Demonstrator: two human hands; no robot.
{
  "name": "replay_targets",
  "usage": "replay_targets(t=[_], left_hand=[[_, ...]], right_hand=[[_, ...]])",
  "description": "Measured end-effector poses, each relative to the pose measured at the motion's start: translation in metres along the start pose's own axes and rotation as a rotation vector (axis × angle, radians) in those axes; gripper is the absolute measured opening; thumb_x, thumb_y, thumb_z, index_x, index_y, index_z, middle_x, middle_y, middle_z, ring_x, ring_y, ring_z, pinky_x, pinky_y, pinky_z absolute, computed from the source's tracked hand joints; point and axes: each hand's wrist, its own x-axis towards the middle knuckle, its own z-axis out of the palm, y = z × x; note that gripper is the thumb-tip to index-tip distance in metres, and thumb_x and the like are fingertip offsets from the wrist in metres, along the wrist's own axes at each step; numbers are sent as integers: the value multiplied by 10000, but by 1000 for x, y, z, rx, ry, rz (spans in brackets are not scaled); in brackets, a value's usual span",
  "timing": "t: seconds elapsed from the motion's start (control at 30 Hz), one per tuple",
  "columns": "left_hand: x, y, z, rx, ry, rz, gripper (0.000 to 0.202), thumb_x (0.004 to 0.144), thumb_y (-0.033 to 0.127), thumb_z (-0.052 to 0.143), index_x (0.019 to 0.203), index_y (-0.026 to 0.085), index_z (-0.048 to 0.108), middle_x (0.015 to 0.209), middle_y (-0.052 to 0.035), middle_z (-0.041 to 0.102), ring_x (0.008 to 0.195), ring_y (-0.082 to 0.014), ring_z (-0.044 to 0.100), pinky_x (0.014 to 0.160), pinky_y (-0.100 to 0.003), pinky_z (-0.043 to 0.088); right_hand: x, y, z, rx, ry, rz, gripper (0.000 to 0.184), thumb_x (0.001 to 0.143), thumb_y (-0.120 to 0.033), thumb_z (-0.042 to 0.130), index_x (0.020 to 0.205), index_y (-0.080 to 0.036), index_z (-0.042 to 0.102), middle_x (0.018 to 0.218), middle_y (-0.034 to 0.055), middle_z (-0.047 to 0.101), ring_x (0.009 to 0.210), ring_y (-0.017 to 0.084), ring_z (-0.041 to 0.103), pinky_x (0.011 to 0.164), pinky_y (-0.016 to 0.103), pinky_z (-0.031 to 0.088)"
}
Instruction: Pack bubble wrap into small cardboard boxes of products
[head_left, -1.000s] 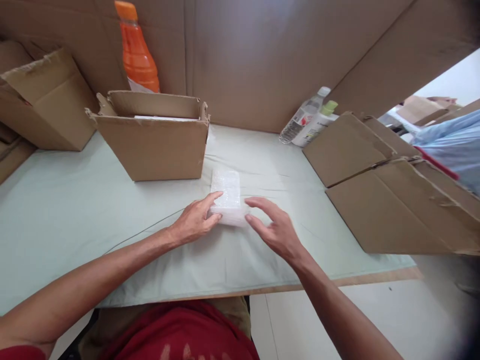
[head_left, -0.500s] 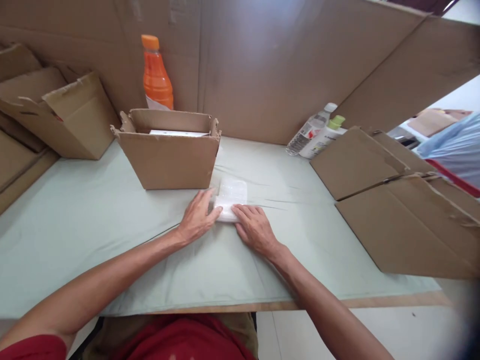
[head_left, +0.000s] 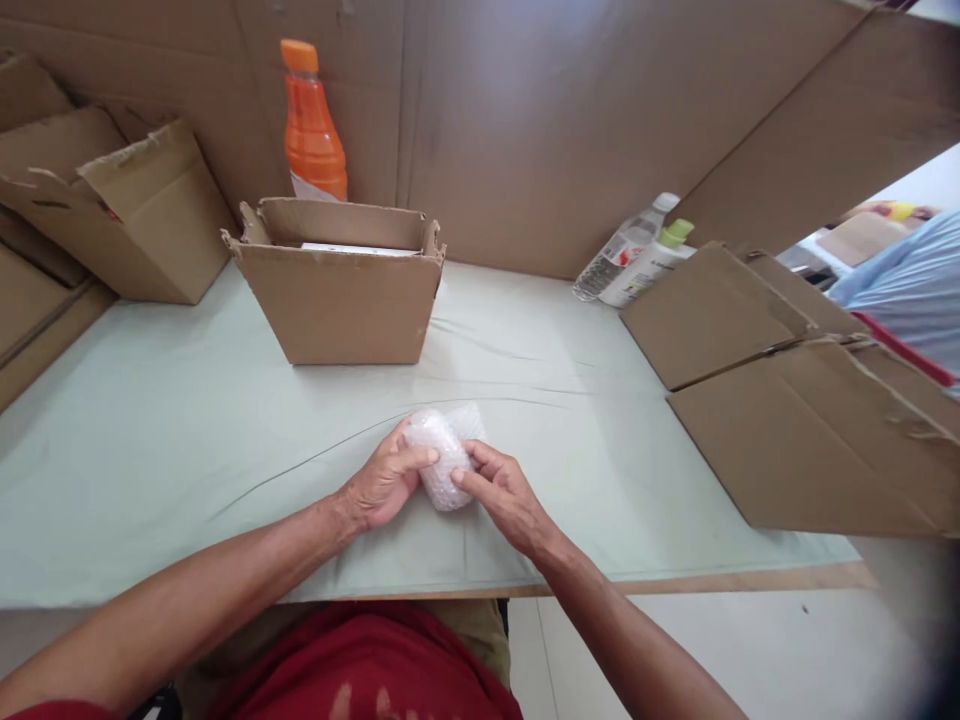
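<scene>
Two thumbs rest on the upper face of a bubble-wrapped bundle (head_left: 441,470), held just above or on the counter (head_left: 585,480), exactly which the view does not settle. The fingers of the left hand (head_left: 382,485) are clamped on it, thumb on top and the others curled behind its far left edge; those of the right hand (head_left: 508,500) pinch its right side, index finger beside a loose flap (head_left: 471,418) of wrap at the far right. The bundle lies directly between the hands, touching both, so neither is nearer; its long axis runs away from the person, the far end leaning left. Both wrists angle inward and both forearms slant in from the near corners, the left one lying flatter. Beyond, slightly left, stands an open cardboard box (head_left: 345,310) with a white item (head_left: 364,249) inside, an orange bottle (head_left: 315,145) upright behind it. A clear bottle (head_left: 621,250) and a green-capped bottle (head_left: 645,272) lean at the back right, next to two cartons (head_left: 795,450).
</scene>
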Motion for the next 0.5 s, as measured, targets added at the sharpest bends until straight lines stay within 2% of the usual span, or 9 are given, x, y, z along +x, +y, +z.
replay_targets(t=[0.07, 0.13, 0.2, 0.23, 0.27, 0.33, 0.4, 0.5], left_hand=[[-6, 1, -1, -1, 62, 11, 613, 595, 208, 881, 1160, 199, 644, 973, -19, 689, 964, -197, 621, 880, -317, 466], [-13, 5, -1, 19, 137, 49, 751, 577, 198, 892, 1267, 223, 596, 1009, -7, 684, 951, -174, 611, 877, -297, 462], [-19, 12, 0, 69, 153, 74, 841, 578, 203, 892, 1346, 233, 551, 1048, -2, 677, 935, -155, 601, 870, -276, 460], [-21, 15, 0, 108, 136, 82, 863, 587, 213, 886, 1374, 233, 533, 1058, -2, 674, 931, -152, 599, 865, -270, 461], [-22, 17, 1, 159, 115, 92, 877, 601, 226, 877, 1400, 232, 516, 1062, -5, 672, 927, -154, 599, 861, -269, 463], [-23, 18, 3, 287, 103, 125, 890, 628, 253, 853, 1438, 225, 487, 1059, -13, 666, 924, -166, 603, 861, -279, 470], [-21, 14, 3, 419, 147, 174, 877, 665, 286, 821, 1461, 212, 460, 1101, -35, 660, 968, -195, 613, 896, -309, 478], [-17, 10, -2, 577, 200, 219, 846, 735, 348, 766, 1485, 181, 412, 1280, -115, 624, 1132, -266, 614, 1009, -397, 475]], right_hand=[[-4, -2, -2, -132, 36, -42, 326, 927, -399, 585, 1148, -195, 710, 1012, 63, 749, 917, 232, 688, 862, 377, 542], [-7, -5, -12, -364, 197, -126, 320, 890, -411, 656, 1138, -219, 721, 1108, 87, 739, 999, 265, 678, 977, 447, 505], [-8, -7, -26, -473, 345, -176, 437, 844, -463, 729, 1219, -242, 690, 1285, 118, 684, 1121, 296, 649, 1051, 492, 462], [-7, -7, -31, -441, 360, -179, 525, 829, -508, 742, 1279, -250, 657, 1363, 128, 645, 1178, 305, 632, 1054, 493, 465], [-5, -7, -34, -364, 317, -167, 607, 826, -561, 734, 1337, -254, 616, 1413, 133, 615, 1221, 307, 619, 1040, 482, 482], [0, -5, -32, -180, 140, -143, 727, 807, -641, 720, 1396, -246, 561, 1418, 135, 617, 1245, 303, 622, 999, 445, 522], [7, -1, -18, -115, 26, -139, 718, 808, -611, 729, 1389, -224, 562, 1347, 125, 668, 1196, 288, 653, 988, 418, 534], [15, 4, 5, -234, 107, -134, 473, 866, -445, 699, 1270, -209, 635, 1171, 83, 747, 1042, 253, 698, 943, 385, 550]])
